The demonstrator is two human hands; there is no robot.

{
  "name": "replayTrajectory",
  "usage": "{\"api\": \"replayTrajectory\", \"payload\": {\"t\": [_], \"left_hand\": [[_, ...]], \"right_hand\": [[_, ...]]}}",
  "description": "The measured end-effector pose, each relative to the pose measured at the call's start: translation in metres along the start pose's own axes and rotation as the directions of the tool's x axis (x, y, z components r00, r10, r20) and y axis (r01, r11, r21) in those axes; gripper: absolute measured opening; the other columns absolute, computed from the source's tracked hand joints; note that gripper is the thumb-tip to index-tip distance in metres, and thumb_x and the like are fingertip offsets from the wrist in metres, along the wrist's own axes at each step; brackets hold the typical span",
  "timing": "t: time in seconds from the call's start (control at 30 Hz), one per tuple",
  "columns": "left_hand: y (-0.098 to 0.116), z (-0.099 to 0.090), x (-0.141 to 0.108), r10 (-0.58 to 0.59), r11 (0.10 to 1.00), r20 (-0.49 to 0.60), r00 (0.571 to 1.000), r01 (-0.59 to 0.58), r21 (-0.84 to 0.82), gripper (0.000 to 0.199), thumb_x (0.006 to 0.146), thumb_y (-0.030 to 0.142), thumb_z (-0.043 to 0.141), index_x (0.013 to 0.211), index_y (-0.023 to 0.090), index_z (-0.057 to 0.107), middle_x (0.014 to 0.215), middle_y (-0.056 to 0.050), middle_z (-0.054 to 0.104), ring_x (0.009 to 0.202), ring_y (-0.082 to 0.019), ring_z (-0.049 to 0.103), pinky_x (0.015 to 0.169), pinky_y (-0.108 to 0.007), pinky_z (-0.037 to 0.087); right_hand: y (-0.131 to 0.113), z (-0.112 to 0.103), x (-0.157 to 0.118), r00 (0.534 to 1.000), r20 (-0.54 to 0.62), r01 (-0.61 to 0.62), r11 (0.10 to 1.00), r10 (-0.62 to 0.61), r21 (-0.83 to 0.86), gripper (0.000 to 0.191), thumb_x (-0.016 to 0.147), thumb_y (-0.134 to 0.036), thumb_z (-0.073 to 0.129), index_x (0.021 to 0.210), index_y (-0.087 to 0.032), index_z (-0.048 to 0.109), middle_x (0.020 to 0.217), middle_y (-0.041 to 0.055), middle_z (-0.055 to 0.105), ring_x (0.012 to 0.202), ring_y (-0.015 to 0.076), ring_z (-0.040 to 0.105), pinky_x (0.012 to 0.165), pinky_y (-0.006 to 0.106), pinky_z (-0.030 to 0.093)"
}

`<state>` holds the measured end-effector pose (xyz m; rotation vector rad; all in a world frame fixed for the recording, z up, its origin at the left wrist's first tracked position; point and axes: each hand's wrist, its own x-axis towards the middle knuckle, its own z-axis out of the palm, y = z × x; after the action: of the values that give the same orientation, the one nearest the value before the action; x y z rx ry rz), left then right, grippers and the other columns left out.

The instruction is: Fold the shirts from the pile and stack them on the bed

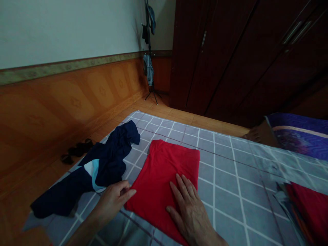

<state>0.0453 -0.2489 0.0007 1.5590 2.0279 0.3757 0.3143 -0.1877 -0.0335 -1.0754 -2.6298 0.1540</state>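
Red cloth (160, 171), folded, under my right hand (189, 218), fingers spread; left hand (112, 201) curled, grip unclear; navy garment (110, 160) beyond, crumpled.

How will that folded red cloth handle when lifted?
The folded red cloth is probably floppy: it looks a soft, thin knit, lying flat under the right hand. It is likely light for its size, and its folds may slide open if lifted by one edge.
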Motion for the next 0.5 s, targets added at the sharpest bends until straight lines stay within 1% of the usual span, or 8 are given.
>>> {"api": "replayTrajectory", "payload": {"t": [0.1, 0.17, 0.23, 0.3, 0.33, 0.37, 0.43, 0.5], "left_hand": [[0.008, -0.005, -0.004, 0.019, 0.996, -0.066, 0.998, -0.014, 0.085, 0.022, 0.086, 0.034, 0.046, 0.071, 0.019, 0.054, 0.066, 0.002, 0.057, 0.064, -0.016, 0.057, 0.060, -0.026, 0.039], [0.019, -0.005, -0.007, 0.157, 0.975, -0.209, 0.965, -0.118, 0.188, 0.019, 0.088, 0.032, 0.046, 0.088, 0.019, 0.060, 0.083, -0.002, 0.064, 0.078, -0.019, 0.061, 0.072, -0.030, 0.044], [0.027, 0.002, -0.008, 0.386, 0.900, -0.279, 0.879, -0.294, 0.321, 0.023, 0.090, 0.029, 0.045, 0.106, 0.020, 0.060, 0.106, -0.006, 0.065, 0.099, -0.021, 0.060, 0.086, -0.034, 0.044], [0.028, 0.011, -0.007, 0.583, 0.767, -0.196, 0.789, -0.454, 0.452, 0.034, 0.090, 0.027, 0.047, 0.124, 0.022, 0.054, 0.128, -0.007, 0.056, 0.118, -0.023, 0.051, 0.099, -0.038, 0.039], [0.026, 0.016, -0.006, 0.637, 0.703, -0.130, 0.760, -0.504, 0.501, 0.043, 0.089, 0.027, 0.049, 0.132, 0.022, 0.047, 0.137, -0.007, 0.050, 0.125, -0.024, 0.045, 0.103, -0.040, 0.036], [0.023, 0.020, -0.004, 0.659, 0.656, -0.068, 0.749, -0.528, 0.539, 0.052, 0.088, 0.029, 0.051, 0.138, 0.022, 0.040, 0.143, -0.007, 0.044, 0.130, -0.025, 0.040, 0.105, -0.042, 0.034], [0.017, 0.023, -0.002, 0.632, 0.627, 0.000, 0.775, -0.512, 0.587, 0.067, 0.086, 0.035, 0.054, 0.145, 0.022, 0.027, 0.149, -0.008, 0.034, 0.135, -0.028, 0.033, 0.107, -0.046, 0.031], [0.015, 0.020, -0.001, 0.586, 0.650, -0.023, 0.810, -0.454, 0.610, 0.073, 0.087, 0.039, 0.053, 0.148, 0.021, 0.018, 0.150, -0.010, 0.031, 0.136, -0.028, 0.030, 0.108, -0.047, 0.029]], "right_hand": [[-0.002, -0.003, 0.000, 0.999, 0.046, -0.014, 0.999, 0.013, 0.037, 0.061, 0.084, -0.042, 0.056, 0.140, -0.019, 0.043, 0.150, 0.0148, 0.026, 0.137, 0.0356, 0.023, 0.103, 0.053, 0.039], [-0.003, -0.006, -0.001, 0.996, 0.088, -0.032, 0.997, 0.025, 0.072, 0.066, 0.083, -0.045, 0.057, 0.141, -0.018, 0.040, 0.151, 0.0153, 0.022, 0.138, 0.0369, 0.018, 0.104, 0.055, 0.035], [-0.003, -0.007, -0.001, 0.991, 0.134, -0.047, 0.993, 0.032, 0.109, 0.073, 0.080, -0.049, 0.060, 0.142, -0.018, 0.038, 0.152, 0.0162, 0.018, 0.138, 0.0384, 0.013, 0.106, 0.057, 0.032], [-0.004, -0.009, -0.002, 0.985, 0.173, -0.046, 0.989, 0.022, 0.141, 0.081, 0.077, -0.053, 0.062, 0.144, -0.017, 0.035, 0.152, 0.0173, 0.014, 0.138, 0.0395, 0.009, 0.106, 0.059, 0.029], [-0.004, -0.010, -0.002, 0.982, 0.189, -0.044, 0.987, 0.014, 0.155, 0.084, 0.075, -0.055, 0.063, 0.144, -0.016, 0.033, 0.152, 0.0180, 0.012, 0.138, 0.0399, 0.008, 0.106, 0.060, 0.027], [-0.004, -0.010, -0.002, 0.979, 0.204, -0.041, 0.985, 0.006, 0.168, 0.088, 0.073, -0.057, 0.063, 0.144, -0.016, 0.032, 0.152, 0.0186, 0.011, 0.138, 0.0403, 0.006, 0.106, 0.061, 0.026], [-0.004, -0.012, -0.001, 0.974, 0.228, -0.045, 0.981, 0.000, 0.191, 0.094, 0.070, -0.059, 0.065, 0.145, -0.016, 0.031, 0.152, 0.0195, 0.009, 0.138, 0.0408, 0.002, 0.106, 0.062, 0.024], [-0.004, -0.012, -0.001, 0.970, 0.243, -0.056, 0.977, 0.005, 0.204, 0.097, 0.067, -0.060, 0.066, 0.145, -0.016, 0.030, 0.152, 0.0198, 0.007, 0.137, 0.0411, 0.000, 0.106, 0.063, 0.023]]}}
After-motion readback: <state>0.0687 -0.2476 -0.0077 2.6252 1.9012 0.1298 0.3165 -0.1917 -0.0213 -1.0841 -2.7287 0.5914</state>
